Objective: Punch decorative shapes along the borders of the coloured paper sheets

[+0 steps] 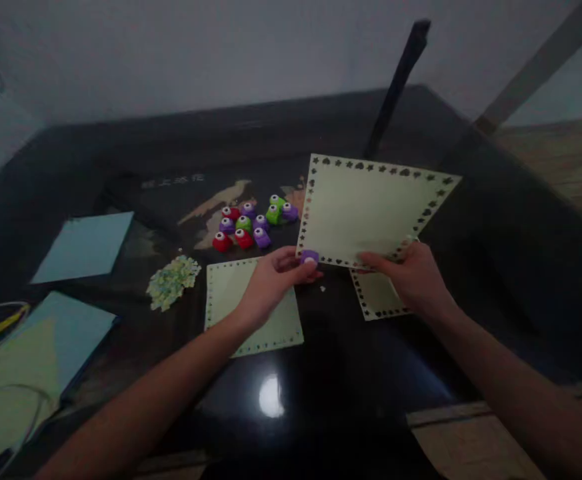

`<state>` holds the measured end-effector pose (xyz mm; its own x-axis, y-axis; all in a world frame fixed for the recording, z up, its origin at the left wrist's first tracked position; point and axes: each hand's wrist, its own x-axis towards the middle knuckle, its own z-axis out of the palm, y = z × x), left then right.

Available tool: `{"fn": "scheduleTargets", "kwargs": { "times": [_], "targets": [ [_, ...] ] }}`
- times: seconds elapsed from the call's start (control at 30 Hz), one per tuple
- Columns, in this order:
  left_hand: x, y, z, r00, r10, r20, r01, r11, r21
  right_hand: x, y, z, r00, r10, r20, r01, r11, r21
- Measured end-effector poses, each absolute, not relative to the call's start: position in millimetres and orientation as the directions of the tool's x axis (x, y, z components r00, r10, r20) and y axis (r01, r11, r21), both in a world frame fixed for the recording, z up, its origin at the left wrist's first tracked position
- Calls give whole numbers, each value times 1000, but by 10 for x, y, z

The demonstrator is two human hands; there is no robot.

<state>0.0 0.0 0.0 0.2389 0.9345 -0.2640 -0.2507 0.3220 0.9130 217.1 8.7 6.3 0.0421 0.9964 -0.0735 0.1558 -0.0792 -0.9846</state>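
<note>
The left hand [271, 280] pinches a small purple paper punch [309, 258] against the lower-left corner of a pale green sheet [365, 210], fingers closed on the punch. The right hand [415, 277] grips the same sheet along its lower edge, thumb on top, holding it lifted and tilted toward the camera. The two hands are apart, one at each end of that bottom edge — the punch sits at about 9 o'clock from the right hand, and the left hand is on it.

The sheet's border already shows a row of cut-out shapes on all the visible edges; its lower edge runs roughly left to right between the hands.

Beneath the right hand lies a second punched sheet [378, 300], and under the left forearm a third [231, 293] flat on the dark glass table [321, 373]. At 11 o'clock from the left hand is a cluster of red, green and purple punches [251, 223]. At 9 o'clock, a heap of paper confetti [173, 281]; further left, blue sheets [85, 247].
</note>
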Motion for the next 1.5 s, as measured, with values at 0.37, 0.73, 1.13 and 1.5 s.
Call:
{"fn": "scheduleTargets", "kwargs": {
  "times": [0.37, 0.73, 1.13, 1.5],
  "targets": [
    [-11, -1, -8, 231, 937, -263, -202, 310, 929, 2160, 80, 66, 45, 995, -92, 198, -99, -975],
    [-12, -4, -4, 231, 938, -259, -167, 300, 939, 2162, 69, 61, 45, 992, -119, 183, -125, -975],
    [-9, -10, 3, 223, 940, -260, -157, 298, 942, 2161, 69, 82, 48, 994, -98, 212, -106, -971],
    [-11, -11, 15, 235, 936, -262, -165, 304, 938, 2174, 67, 87, 48, 994, -99, 277, -109, -955]
  ]
}}
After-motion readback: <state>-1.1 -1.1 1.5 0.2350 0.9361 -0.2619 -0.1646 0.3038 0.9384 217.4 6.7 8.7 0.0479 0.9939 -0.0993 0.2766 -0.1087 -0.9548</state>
